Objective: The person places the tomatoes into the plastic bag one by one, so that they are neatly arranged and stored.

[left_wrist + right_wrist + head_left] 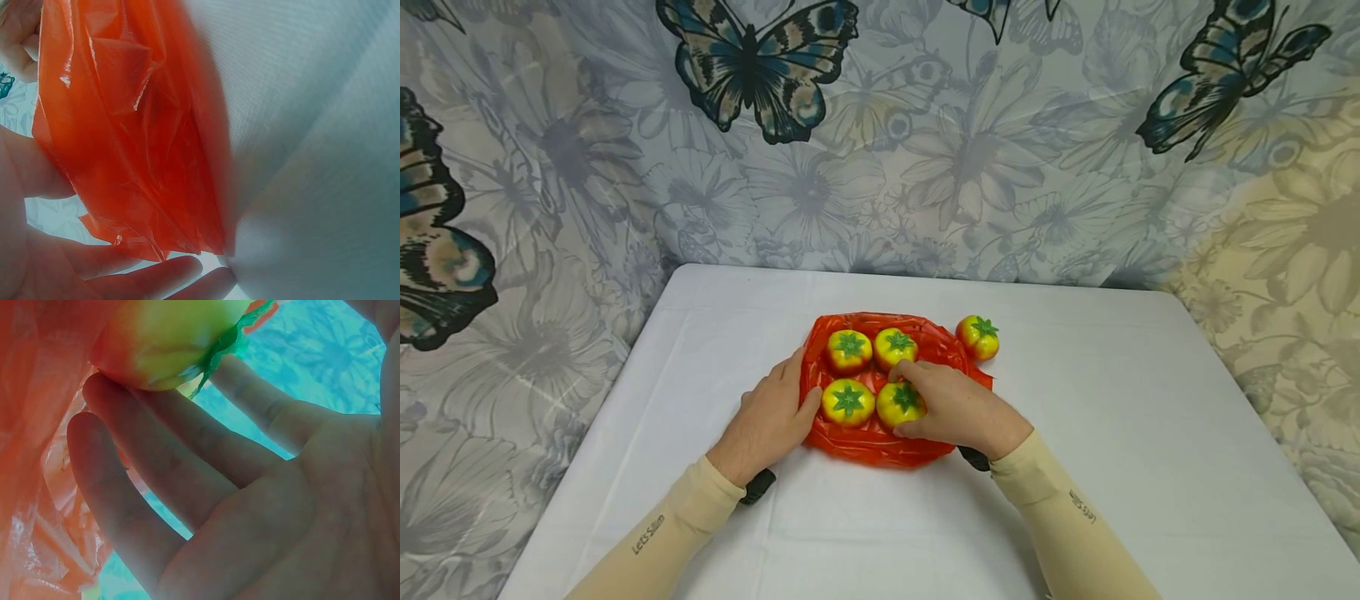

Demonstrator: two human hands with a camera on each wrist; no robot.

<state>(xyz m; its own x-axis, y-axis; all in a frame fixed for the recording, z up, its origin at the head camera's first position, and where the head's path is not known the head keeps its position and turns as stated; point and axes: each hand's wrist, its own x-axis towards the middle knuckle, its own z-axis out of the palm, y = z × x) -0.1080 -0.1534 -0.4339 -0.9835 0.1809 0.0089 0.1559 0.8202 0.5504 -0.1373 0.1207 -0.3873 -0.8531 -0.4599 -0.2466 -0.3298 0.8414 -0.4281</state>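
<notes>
Head view: fifth tomato (pixel 977 337) off bag (pixel 857 442), toward table (pixel 1150 433) far edge. Left hand (pixel 767 421) flat against bag; right hand (pixel 958 408) fingers loosely on near-right tomato (pixel 899 403).

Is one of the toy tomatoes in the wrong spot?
Yes, one tomato sits alone on the white table, just past the far right edge of the red plastic bag. The other four lie on the bag in a square. The right hand touches the near right tomato.
</notes>
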